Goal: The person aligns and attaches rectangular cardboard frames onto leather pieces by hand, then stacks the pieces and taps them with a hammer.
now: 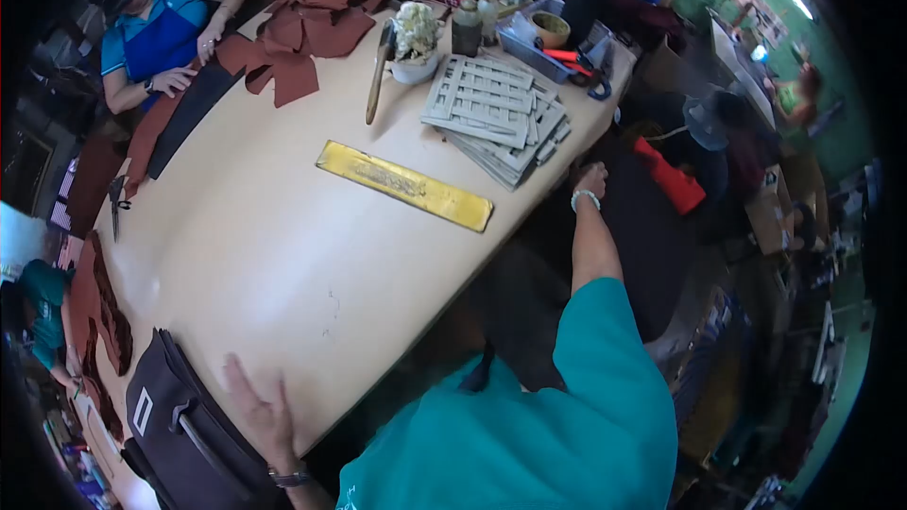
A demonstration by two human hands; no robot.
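Note:
My left hand (262, 409), slightly blurred, is over the near edge of the pale table (255, 255), fingers spread, holding nothing. Beside it lies a dark bag (189, 425) with a white rectangular outline and a strap. My right hand (592, 179), with a beaded bracelet at the wrist, is past the table's right edge near dark material (642, 236). Its fingers look curled, and what they hold, if anything, is hidden. Between the hands, a yellow bar (404, 185) lies on the table. A stack of grey slotted pieces (487, 104) sits just beyond it.
Brown pieces (321, 33), a brush-like tool (380, 76), a white bowl (413, 68), bottles (467, 26) and a bin (534, 52) stand at the back. Scissors (116, 206) lie at left. A co-worker in blue (161, 33) handles dark strips; another person (42, 312) is at far left.

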